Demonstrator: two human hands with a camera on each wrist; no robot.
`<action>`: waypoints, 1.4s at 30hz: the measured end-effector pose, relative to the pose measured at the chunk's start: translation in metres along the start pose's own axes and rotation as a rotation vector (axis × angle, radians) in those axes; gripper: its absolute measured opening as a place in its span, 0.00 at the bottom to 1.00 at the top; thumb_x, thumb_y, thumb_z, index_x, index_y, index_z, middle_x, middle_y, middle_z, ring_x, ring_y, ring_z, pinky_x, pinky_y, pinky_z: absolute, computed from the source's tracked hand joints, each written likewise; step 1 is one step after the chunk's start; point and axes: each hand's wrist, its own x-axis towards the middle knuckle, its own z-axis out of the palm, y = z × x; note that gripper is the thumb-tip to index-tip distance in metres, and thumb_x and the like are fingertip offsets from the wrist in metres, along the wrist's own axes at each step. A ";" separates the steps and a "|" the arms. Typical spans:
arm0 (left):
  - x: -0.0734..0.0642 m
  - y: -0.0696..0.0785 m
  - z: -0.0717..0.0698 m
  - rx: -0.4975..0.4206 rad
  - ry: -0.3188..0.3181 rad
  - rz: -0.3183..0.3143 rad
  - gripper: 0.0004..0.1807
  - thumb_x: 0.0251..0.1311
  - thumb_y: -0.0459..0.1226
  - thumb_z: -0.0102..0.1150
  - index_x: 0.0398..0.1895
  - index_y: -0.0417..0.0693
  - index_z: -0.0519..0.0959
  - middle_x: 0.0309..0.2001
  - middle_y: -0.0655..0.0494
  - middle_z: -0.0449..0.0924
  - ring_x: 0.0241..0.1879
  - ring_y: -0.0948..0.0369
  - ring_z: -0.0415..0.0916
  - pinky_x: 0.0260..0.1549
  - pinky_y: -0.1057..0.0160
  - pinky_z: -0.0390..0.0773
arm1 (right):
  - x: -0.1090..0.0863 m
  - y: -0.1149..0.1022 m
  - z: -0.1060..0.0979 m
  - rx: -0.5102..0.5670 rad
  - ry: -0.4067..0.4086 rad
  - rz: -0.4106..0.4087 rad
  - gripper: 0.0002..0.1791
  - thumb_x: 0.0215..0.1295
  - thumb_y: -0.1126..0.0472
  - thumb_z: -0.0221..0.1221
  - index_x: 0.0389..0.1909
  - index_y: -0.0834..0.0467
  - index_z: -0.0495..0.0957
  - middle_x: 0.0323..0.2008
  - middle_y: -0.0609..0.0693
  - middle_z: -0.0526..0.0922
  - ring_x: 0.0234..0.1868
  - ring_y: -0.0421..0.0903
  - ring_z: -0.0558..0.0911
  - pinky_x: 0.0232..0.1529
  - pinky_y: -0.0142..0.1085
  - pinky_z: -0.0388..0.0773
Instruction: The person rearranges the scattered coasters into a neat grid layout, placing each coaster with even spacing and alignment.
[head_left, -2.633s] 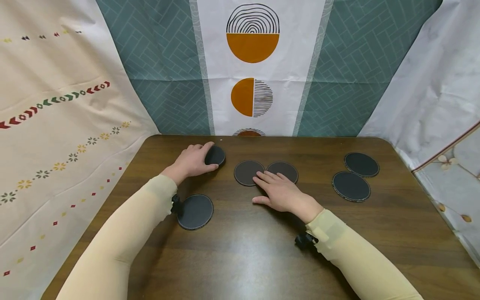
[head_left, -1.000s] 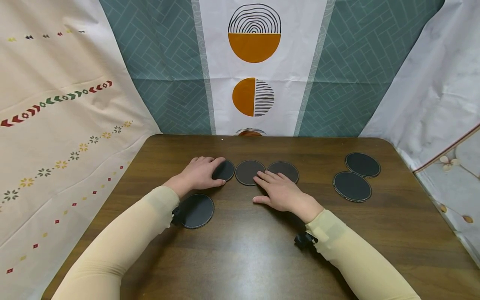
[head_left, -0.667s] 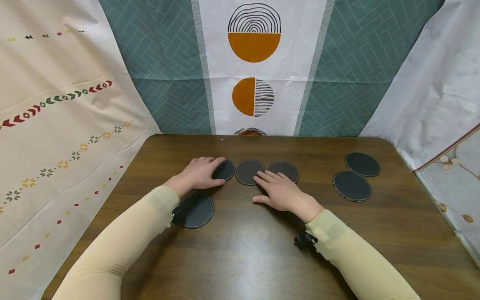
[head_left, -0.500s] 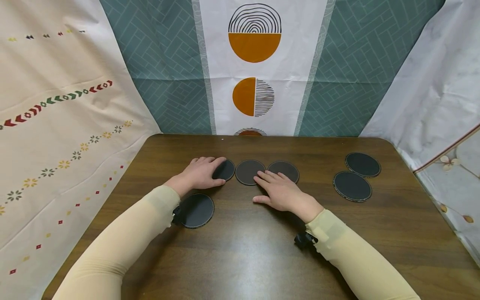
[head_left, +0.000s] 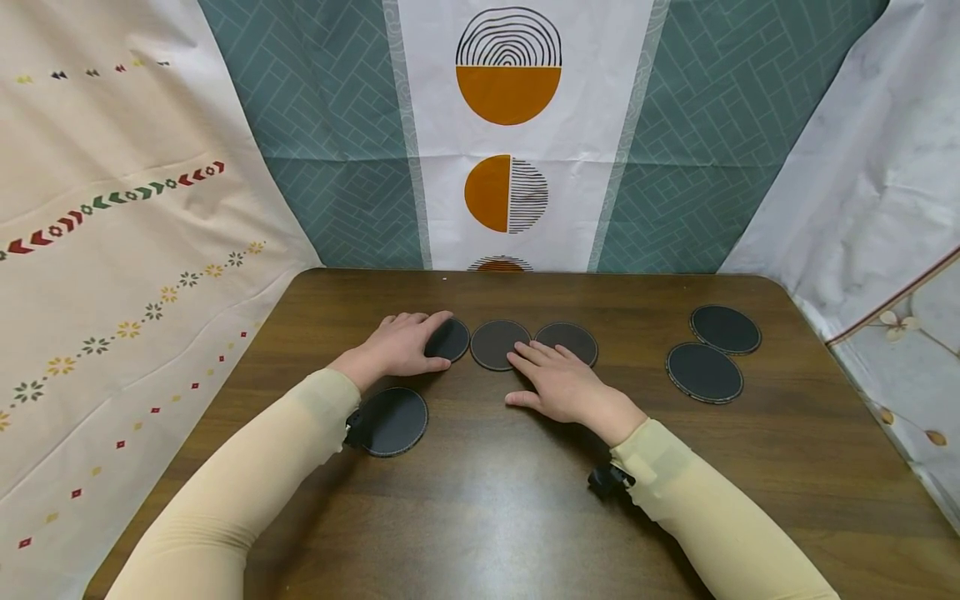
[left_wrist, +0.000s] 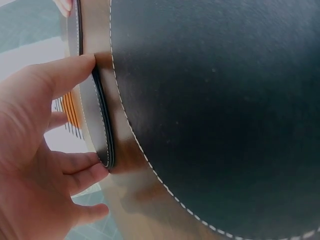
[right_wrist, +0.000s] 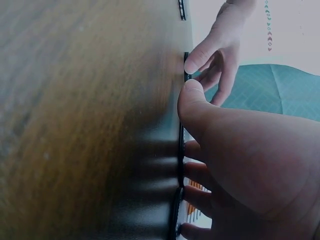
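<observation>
My left hand [head_left: 401, 344] holds a round black coaster [head_left: 450, 343] by its edge, thumb on the near side and fingers on the far side; the hand covers its left part. Its right edge meets a second coaster [head_left: 495, 346], and a third coaster [head_left: 570, 340] sits just right of that, making a row. My right hand [head_left: 562, 383] lies with straight, spread fingers over the second and third coasters, its thumb out to the left. Under my left wrist is another coaster [head_left: 393, 422], whose white-stitched rim fills much of the left wrist view.
Two more coasters lie at the right, the farther one [head_left: 724, 329] touching or overlapping the nearer one [head_left: 703, 372]. All rest on a brown wooden table [head_left: 480, 517]. Patterned cloths hang behind and along both sides, the teal one [head_left: 337, 167] at the back.
Since the earliest frame my left hand has brought its coaster right and toward me, up against the row. Over the last second nothing visibly moves; my right hand has stayed in place throughout.
</observation>
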 end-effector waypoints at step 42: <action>-0.131 0.006 0.012 0.006 0.177 0.012 0.55 0.68 0.64 0.71 0.88 0.45 0.62 0.84 0.35 0.62 0.83 0.34 0.57 0.76 0.24 0.55 | 0.000 0.000 0.001 0.018 -0.020 0.000 0.46 0.83 0.32 0.54 0.88 0.56 0.60 0.88 0.56 0.57 0.87 0.59 0.56 0.84 0.62 0.52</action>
